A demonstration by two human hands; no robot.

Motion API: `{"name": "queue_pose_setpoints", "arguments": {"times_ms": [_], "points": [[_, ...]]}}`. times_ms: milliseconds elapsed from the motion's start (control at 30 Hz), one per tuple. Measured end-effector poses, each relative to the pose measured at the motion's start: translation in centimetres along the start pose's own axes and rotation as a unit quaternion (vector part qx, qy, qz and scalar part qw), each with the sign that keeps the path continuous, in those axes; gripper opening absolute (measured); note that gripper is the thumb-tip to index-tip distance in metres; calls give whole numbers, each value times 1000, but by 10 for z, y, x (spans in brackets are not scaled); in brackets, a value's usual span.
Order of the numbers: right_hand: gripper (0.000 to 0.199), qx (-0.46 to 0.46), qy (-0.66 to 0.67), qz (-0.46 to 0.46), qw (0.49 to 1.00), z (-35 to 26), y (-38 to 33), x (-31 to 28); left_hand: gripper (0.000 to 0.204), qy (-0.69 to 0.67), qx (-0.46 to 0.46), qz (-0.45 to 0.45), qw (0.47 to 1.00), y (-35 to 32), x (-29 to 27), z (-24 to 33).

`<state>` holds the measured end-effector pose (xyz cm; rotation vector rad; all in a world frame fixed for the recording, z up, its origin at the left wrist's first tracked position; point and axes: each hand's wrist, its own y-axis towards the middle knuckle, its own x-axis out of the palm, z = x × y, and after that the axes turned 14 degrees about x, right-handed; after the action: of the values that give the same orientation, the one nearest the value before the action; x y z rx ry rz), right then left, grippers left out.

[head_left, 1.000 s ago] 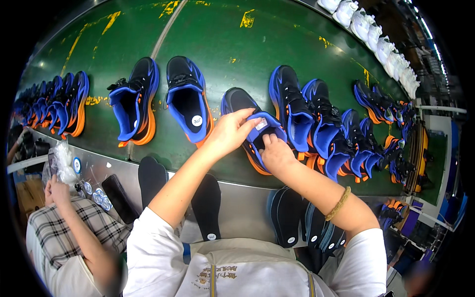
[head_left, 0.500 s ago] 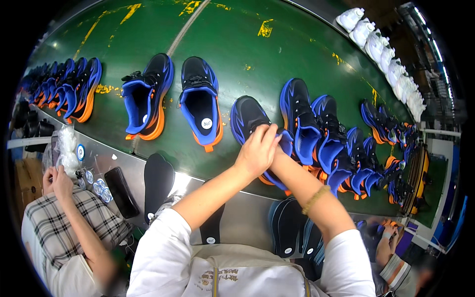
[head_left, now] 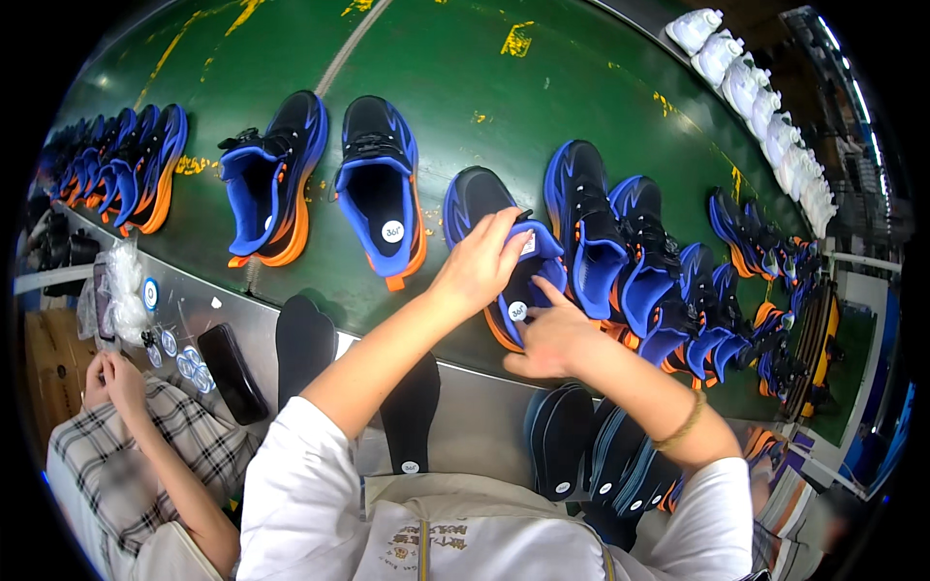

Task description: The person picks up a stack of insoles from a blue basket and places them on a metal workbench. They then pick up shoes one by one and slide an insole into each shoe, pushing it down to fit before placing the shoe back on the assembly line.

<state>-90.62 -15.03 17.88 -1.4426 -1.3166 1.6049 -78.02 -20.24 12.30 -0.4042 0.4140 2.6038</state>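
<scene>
In front of me on the green conveyor belt lies a black and blue sneaker with an orange sole, its toe pointing away. My left hand grips it at the tongue, where a white label shows by the fingertips. Inside the shoe lies a dark insole with a white round sticker. My right hand is at the heel opening, fingers apart, with one finger reaching into the shoe and the thumb stretched out behind the heel. Left of it stand two matching sneakers, one tilted and one upright.
A row of similar sneakers stands close on the right, another at far left. Black insoles lie along the metal edge, with more stacked at right. A phone lies near a seated co-worker. White shoes line the far side.
My hands, together over the shoe before, have parted: the right has come back to the heel, the left stays at the tongue. The shoe's opening and insole now show. The nearby shoes sit slightly further left.
</scene>
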Motion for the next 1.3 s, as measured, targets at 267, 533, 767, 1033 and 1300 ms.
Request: {"name": "queue_pose_setpoints", "arguments": {"times_ms": [267,533,767,1033,1300], "points": [[20,-56,260,560,785,-3,-33,89,38,36,61,-57,996,-5,-12,16],[42,-32,302,548,780,-7,-61,140,36,151,150,-43,976,-20,-35,33],[35,277,281,553,734,75,-40,119,21,164,297,-17,941,40,6,74],[20,174,136,593,775,148,-63,173,34,238,221,-305,895,6,101,73],[29,333,380,537,675,117,-181,266,59,374,285,-64,880,28,98,90]]}}
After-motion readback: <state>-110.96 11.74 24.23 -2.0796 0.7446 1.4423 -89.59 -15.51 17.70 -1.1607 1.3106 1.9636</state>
